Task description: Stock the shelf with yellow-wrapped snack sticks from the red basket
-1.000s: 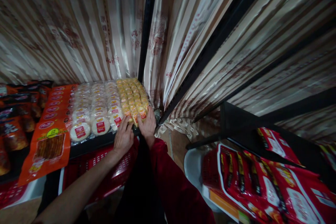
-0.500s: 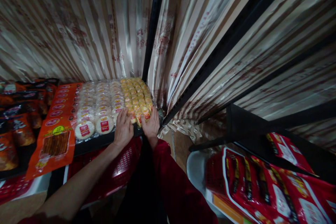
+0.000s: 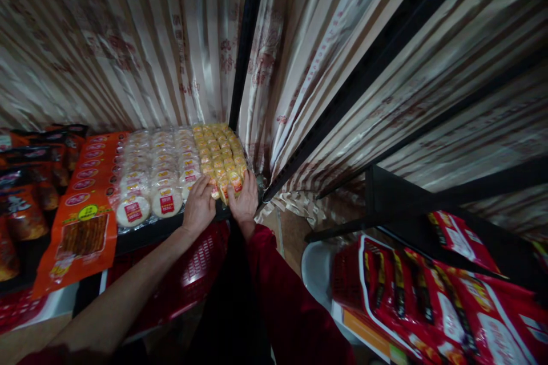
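Rows of small yellow-wrapped snacks lie at the right end of a dark shelf. My left hand is at their front left corner, fingers bent against the wrappers. At the front right, my right hand has its fingers over the nearest yellow packets. Together the two hands hold the front of the rows from both sides; some fingertips are hidden. Just left of my left hand are rows of round white crackers in clear wrap with red labels.
Further left lie a long orange snack packet and several orange-black bags. Below the shelf sits a red basket. At right, another red basket holds red packets. Dark metal posts stand before a pleated curtain.
The view has shifted slightly, so the shelf goods appear a little further left. Both hands stay at the front of the yellow snacks, with only small finger movement.
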Demonstrator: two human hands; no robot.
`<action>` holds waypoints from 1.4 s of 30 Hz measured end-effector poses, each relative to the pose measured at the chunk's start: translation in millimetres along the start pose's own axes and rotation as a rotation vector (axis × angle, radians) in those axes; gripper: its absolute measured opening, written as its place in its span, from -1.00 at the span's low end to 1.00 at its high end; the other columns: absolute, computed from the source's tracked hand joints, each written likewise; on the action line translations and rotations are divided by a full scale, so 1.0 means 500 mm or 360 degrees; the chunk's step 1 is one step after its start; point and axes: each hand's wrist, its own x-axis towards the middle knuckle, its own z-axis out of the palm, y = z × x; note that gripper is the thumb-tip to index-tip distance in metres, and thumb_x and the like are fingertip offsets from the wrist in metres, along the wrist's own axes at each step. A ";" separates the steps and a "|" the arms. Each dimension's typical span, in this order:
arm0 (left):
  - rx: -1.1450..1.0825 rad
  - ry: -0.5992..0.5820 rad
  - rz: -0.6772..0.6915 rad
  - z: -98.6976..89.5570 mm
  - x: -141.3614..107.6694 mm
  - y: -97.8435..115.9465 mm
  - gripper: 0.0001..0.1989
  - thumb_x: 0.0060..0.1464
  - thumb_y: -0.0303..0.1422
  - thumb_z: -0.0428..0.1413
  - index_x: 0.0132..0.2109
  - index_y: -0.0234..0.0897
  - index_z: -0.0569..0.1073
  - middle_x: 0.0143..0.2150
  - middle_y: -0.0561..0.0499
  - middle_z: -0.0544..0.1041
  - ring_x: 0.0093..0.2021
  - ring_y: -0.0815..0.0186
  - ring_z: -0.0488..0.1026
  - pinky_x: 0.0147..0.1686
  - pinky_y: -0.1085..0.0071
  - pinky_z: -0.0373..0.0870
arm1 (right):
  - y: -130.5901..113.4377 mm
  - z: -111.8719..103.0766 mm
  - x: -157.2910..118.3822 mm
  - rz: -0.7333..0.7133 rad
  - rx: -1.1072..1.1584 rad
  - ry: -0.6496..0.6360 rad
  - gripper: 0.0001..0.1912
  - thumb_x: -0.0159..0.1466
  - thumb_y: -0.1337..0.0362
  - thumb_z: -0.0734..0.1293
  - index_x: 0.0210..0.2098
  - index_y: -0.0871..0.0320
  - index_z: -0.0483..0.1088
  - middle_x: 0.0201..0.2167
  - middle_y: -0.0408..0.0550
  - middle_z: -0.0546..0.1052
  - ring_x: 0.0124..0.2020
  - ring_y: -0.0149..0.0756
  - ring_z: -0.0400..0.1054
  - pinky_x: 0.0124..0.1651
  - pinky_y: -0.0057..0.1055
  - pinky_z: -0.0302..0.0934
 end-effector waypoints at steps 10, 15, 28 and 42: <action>0.0099 -0.0003 0.0026 -0.009 0.017 -0.018 -0.74 0.05 -0.54 -0.09 -0.18 -0.35 0.45 0.10 -0.19 0.35 0.14 0.09 0.23 0.17 0.08 0.25 | -0.007 -0.002 -0.001 0.0039 0.0001 0.0016 -0.29 0.26 0.04 0.13 0.26 0.38 0.00 0.22 0.23 0.18 0.25 -0.07 0.01 0.23 -0.13 0.00; 0.0118 0.0010 0.0042 -0.018 0.015 -0.010 -0.74 0.06 -0.55 -0.09 -0.17 -0.35 0.44 0.16 -0.19 0.27 0.20 0.07 0.17 0.18 0.07 0.24 | -0.004 -0.004 -0.001 0.0003 -0.0005 0.0039 -0.31 0.28 0.03 0.12 0.26 0.35 0.01 0.25 0.22 0.13 0.28 -0.06 -0.04 0.23 -0.10 -0.01; -0.0072 -0.0285 0.0099 -0.017 -0.142 0.059 -0.60 0.00 -0.62 -0.10 -0.01 -0.34 0.37 0.26 -0.19 0.19 0.23 0.12 0.18 0.15 0.12 0.28 | 0.025 0.000 -0.003 -0.0059 0.0343 0.0150 -0.43 0.33 0.11 0.05 0.25 0.28 0.03 0.22 0.19 0.19 0.25 -0.14 0.02 0.25 -0.06 -0.03; -0.0314 -0.0534 -0.0032 -0.050 -0.232 0.070 -0.65 0.03 -0.58 -0.10 -0.05 -0.39 0.41 0.26 -0.24 0.21 0.20 0.14 0.26 0.16 0.18 0.28 | -0.029 -0.065 -0.149 -0.0315 0.0244 -0.0084 -0.62 0.28 0.27 0.15 0.04 0.19 0.36 0.05 0.08 0.39 0.13 -0.19 0.17 0.19 -0.13 0.09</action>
